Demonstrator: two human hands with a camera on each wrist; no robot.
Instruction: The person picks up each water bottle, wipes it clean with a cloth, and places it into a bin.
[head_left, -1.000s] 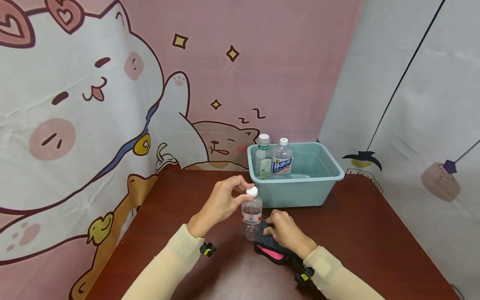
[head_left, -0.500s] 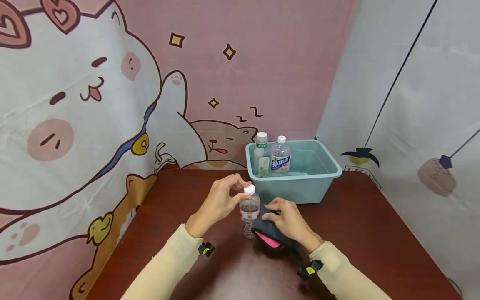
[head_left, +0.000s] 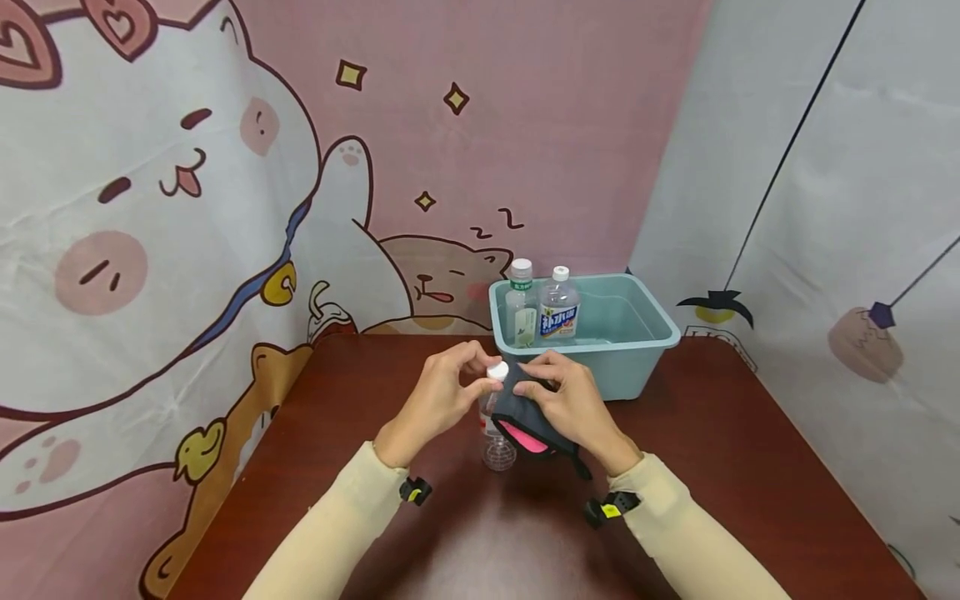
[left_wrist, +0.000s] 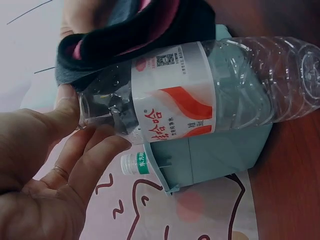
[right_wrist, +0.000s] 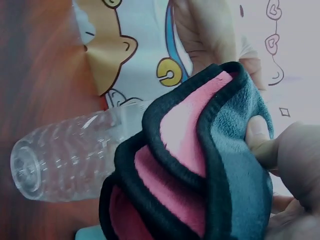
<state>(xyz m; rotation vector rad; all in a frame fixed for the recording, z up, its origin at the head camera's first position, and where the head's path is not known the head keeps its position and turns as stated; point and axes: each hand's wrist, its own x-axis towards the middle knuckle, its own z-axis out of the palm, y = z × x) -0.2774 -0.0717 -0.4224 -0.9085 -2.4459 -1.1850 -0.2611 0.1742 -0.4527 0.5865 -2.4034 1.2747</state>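
Observation:
My left hand (head_left: 442, 400) pinches the white cap of a clear plastic water bottle (head_left: 498, 452) between thumb and fingers. The bottle stands upright on the wooden table; its red-and-white label (left_wrist: 175, 95) shows in the left wrist view. My right hand (head_left: 576, 404) grips a folded cloth (head_left: 528, 408), dark grey outside, pink inside, with black edging. This cloth (right_wrist: 235, 150) is held up close against the bottle's upper right side and hides part of it in the head view. In the right wrist view its pink layers spread in front of the bottle (right_wrist: 67, 160).
Behind the hands stands a light blue plastic tub (head_left: 630, 362). Inside it, at the left, are a bottle with a green neck band (head_left: 521, 317) and a bottle with a blue label (head_left: 558, 312). A cartoon-printed backdrop (head_left: 585, 125) hangs behind the table (head_left: 360, 517).
My right hand has raised the folded cloth from low beside the bottle up to near its cap, shifting slightly left. My left hand keeps its pinch on the cap.

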